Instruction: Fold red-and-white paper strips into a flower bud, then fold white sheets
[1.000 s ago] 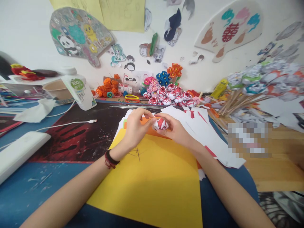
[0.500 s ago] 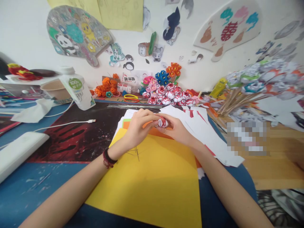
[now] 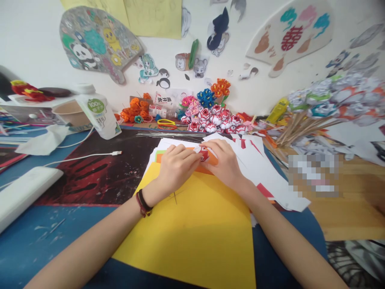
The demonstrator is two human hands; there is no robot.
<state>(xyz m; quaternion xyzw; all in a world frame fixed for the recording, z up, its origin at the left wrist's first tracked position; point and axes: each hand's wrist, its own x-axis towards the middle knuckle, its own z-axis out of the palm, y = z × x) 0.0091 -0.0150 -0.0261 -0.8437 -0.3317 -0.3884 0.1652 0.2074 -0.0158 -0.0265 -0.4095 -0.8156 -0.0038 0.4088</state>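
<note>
A small red-and-white paper flower (image 3: 204, 155) is held up between my two hands, above the paper stack. My left hand (image 3: 178, 165) pinches its left side with bent fingers. From the right, my right hand (image 3: 225, 162) curls thumb and fingers around it. Parts of the flower are hidden behind the fingers. Under my hands lies a yellow sheet (image 3: 192, 224), with an orange sheet (image 3: 159, 157) and white sheets (image 3: 255, 176) beneath it. Thin dark wires (image 3: 175, 197) rest on the yellow sheet near my left wrist.
Finished red-and-white paper flowers (image 3: 215, 120) are heaped at the back, beside yellow-handled scissors (image 3: 167, 123). A white bottle (image 3: 99, 112) and a white power bank (image 3: 28, 194) stand and lie at left. Paper flowers on sticks (image 3: 333, 98) lean at right.
My left hand has rolled over, its knuckles now turned up and fingers curled tighter. The flower has turned between the hands, and my right hand's fingers have risen over it.
</note>
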